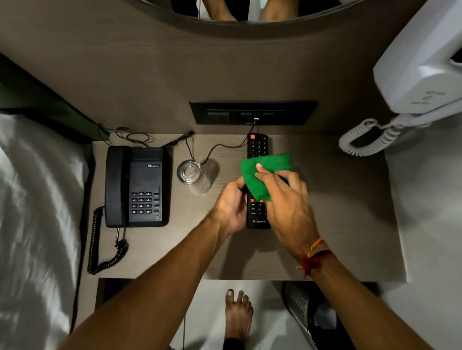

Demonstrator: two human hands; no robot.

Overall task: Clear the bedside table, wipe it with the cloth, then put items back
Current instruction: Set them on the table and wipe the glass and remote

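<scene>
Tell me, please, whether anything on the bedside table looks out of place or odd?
Nothing is spilled or broken. The thin black cable trails loosely across the table near the glass, and the phone sits slightly askew.

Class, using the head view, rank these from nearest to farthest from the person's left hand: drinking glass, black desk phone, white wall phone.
From the left hand:
1. Drinking glass, just to its left.
2. Black desk phone, farther left, beside the bed.
3. White wall phone, far upper right.
</scene>
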